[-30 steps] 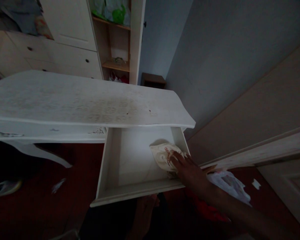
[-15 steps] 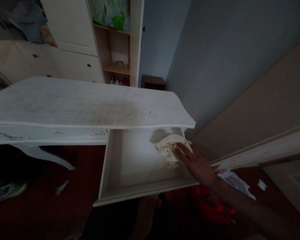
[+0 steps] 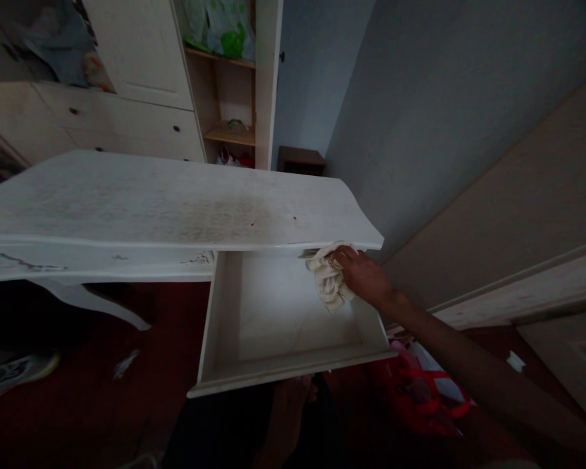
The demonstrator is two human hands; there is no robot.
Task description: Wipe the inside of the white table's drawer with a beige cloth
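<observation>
Crumpled cream cloth deep in open white wooden drawer
Right hand clenches it; knuckles could scrape the overhanging white tabletop.

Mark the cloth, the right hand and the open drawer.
cloth [image 3: 328, 286], head view, on its hanging crumpled middle.
right hand [image 3: 364, 277], head view, on the back of the hand.
drawer [image 3: 283, 372], head view, on its front rim.

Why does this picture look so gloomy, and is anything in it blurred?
Head view: the light is dim; the white tabletop and the open drawer catch most of it, while the floor below sinks to near black; the right hand gripping the cloth is dark but fairly sharp; the cloth's red print is too soft to read.
</observation>
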